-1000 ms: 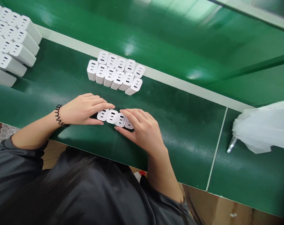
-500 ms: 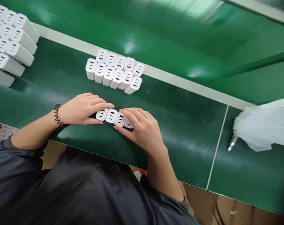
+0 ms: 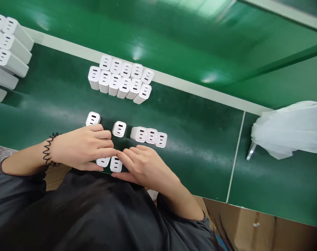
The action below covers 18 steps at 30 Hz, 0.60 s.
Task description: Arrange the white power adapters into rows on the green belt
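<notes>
Green matting covers the bench (image 3: 200,146) in front of me, with a pale strip running across it toward one o'clock. A moment ago both my hands were closed around a single short row of white chargers out on the mat; now that row has come apart. Three chargers (image 3: 148,135) sit side by side at my two o'clock, one single charger (image 3: 119,128) stands alone at twelve, and another lone charger (image 3: 93,119) at eleven. My left hand (image 3: 82,148) and right hand (image 3: 145,165) have drawn back to the near edge, fingertips meeting, pinching a pair of chargers (image 3: 110,163) between them. So the grouping is being broken up and re-sorted in smaller lots, as far as I can judge. Farther out at twelve o'clock a block of chargers (image 3: 120,79) stands in two neat rows, untouched. A bigger stack (image 3: 6,52) lies at ten o'clock, and crumpled white plastic bag (image 3: 286,130) at three.
</notes>
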Motion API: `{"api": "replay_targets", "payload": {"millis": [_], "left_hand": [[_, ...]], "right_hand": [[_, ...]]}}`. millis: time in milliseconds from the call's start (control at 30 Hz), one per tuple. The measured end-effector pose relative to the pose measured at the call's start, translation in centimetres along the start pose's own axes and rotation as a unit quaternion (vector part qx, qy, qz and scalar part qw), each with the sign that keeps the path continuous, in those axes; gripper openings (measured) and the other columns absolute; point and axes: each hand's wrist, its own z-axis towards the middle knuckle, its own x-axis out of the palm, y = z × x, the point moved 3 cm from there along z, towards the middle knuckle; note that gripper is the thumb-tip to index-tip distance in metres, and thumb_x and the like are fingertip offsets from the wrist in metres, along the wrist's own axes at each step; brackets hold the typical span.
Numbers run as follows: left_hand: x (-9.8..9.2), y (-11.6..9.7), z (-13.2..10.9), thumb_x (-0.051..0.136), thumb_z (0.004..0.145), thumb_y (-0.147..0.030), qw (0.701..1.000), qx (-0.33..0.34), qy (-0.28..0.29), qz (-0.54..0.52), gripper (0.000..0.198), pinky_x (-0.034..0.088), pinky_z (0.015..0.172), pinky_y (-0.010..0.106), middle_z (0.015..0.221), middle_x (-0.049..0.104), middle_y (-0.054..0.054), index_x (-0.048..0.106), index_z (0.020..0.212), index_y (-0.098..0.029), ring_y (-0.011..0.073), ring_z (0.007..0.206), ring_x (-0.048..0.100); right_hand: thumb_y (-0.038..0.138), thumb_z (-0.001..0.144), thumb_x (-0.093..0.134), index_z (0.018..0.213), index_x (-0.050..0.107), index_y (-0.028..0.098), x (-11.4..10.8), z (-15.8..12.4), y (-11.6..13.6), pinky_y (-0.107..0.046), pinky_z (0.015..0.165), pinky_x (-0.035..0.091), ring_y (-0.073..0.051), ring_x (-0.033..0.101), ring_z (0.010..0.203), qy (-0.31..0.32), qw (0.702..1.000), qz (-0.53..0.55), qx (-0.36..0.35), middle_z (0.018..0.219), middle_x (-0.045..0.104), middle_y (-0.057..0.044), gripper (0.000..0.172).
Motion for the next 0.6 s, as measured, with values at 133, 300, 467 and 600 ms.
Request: {"api": "replay_targets", "payload": {"millis": [133, 300, 467, 600], "left_hand": [[1.4, -0.3, 0.2, 0.07, 0.086, -0.044, 0.998, -0.005, 0.043, 0.05, 0.026, 0.04, 0.075, 0.037, 0.096, 0.071, 0.005, 0.063, 0.094, -0.021, 0.0216, 0.086, 0.059], [1.1, -0.2, 0.2, 0.07, 0.086, -0.052, 0.998, -0.007, 0.035, 0.052, 0.036, 0.042, 0.078, 0.038, 0.101, 0.072, 0.006, 0.064, 0.101, -0.02, 0.0229, 0.089, 0.061], [-0.1, 1.1, 0.2, 0.059, 0.091, -0.062, 0.995, -0.05, -0.075, 0.05, 0.041, 0.044, 0.081, 0.039, 0.103, 0.074, 0.006, 0.062, 0.098, -0.022, 0.0242, 0.096, 0.064], [-0.1, 2.8, 0.1, 0.065, 0.09, -0.053, 0.975, -0.138, -0.144, 0.093, 0.032, 0.044, 0.082, 0.04, 0.107, 0.075, 0.005, 0.06, 0.099, -0.023, 0.0253, 0.098, 0.066]], "right_hand": [[0.058, 0.097, 0.055, 0.091, 0.059, 0.016, 1.1, 0.1, 0.9, -0.031, 0.056, 0.027, -0.013, 0.049, 0.055, 0.047, 0.998, -0.029, 0.035, 0.067, 0.054, 0.003, 0.043], [0.068, 0.093, 0.052, 0.101, 0.061, 0.014, 0.2, -0.5, 0.2, -0.031, 0.056, 0.028, -0.013, 0.052, 0.055, 0.042, 0.998, -0.004, 0.05, 0.067, 0.057, 0.003, 0.055], [0.045, 0.1, 0.055, 0.103, 0.063, 0.018, -2.7, -2.4, -2.9, -0.031, 0.066, 0.039, -0.016, 0.061, 0.073, -0.107, 0.983, -0.014, 0.148, 0.081, 0.069, -0.003, 0.028], [0.042, 0.098, 0.059, 0.121, 0.06, 0.02, -3.1, -2.9, -5.1, -0.036, 0.077, 0.047, -0.024, 0.063, 0.093, -0.132, 0.972, -0.057, 0.186, 0.106, 0.071, -0.009, 0.032]]}}
